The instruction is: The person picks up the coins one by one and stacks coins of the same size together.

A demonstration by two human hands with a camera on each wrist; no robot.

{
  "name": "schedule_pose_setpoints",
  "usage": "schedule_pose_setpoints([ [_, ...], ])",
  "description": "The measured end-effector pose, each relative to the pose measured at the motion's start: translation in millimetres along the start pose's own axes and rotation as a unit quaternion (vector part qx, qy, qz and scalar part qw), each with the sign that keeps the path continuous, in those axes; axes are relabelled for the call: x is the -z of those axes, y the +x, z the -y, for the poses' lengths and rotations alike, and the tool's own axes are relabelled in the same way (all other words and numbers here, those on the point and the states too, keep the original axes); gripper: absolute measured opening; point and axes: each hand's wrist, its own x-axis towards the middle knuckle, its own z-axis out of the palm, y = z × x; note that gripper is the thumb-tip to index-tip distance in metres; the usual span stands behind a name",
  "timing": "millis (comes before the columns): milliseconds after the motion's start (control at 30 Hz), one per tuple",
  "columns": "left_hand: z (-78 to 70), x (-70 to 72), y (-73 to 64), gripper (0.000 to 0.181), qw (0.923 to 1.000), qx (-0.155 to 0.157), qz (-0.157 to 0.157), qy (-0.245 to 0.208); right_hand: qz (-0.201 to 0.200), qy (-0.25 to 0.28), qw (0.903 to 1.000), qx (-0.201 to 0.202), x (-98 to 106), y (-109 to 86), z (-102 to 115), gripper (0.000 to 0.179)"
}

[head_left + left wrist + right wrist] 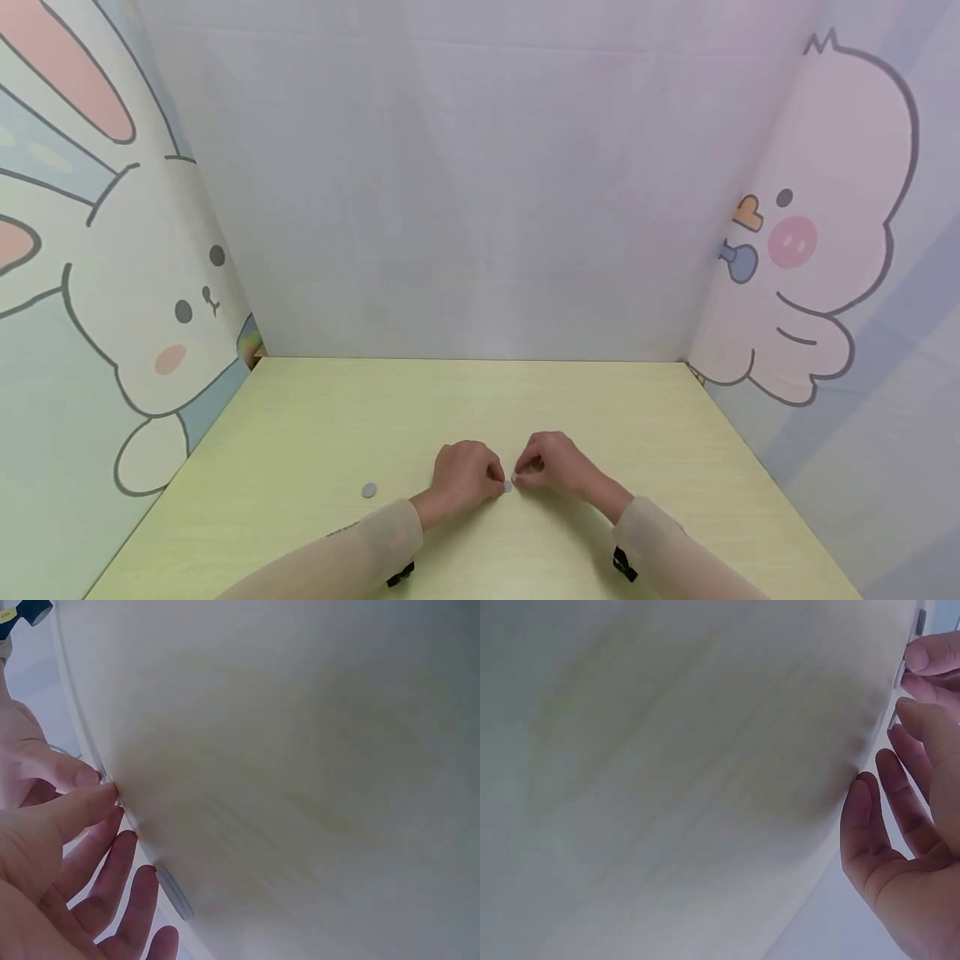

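Note:
Near the middle of the table my left hand (pixel 467 477) pinches a small grey disc (pixel 507 487) between thumb and index finger. Close to its right, my right hand (pixel 558 465) pinches another small pale disc (pixel 514 478) by the edge, largely covered by the fingertips. The two thumbs nearly meet in the left wrist view, and the remaining fingers of the left hand (pixel 82 877) spread down toward the tabletop. A third grey disc (pixel 369 490) lies flat to the left of my left hand. It appears nearly edge-on (pixel 175 894) in the left wrist view.
The pale yellow table (pixel 480 400) ends at a plain white curtain (pixel 480 208) at the back. Side curtains with a cartoon rabbit (pixel 150 317) and a cartoon chick (pixel 832 233) hang along the left and right edges. Black straps show under both sleeves.

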Motion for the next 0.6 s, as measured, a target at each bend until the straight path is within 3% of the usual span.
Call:
schedule_pose_setpoints([
  [600, 1.5, -0.2, -0.6, 0.015, 1.0000, 0.005, -0.002, -0.001, -0.008, 0.009, 0.9999, -0.008, -9.7, -0.9, 12.2, 0.004],
])
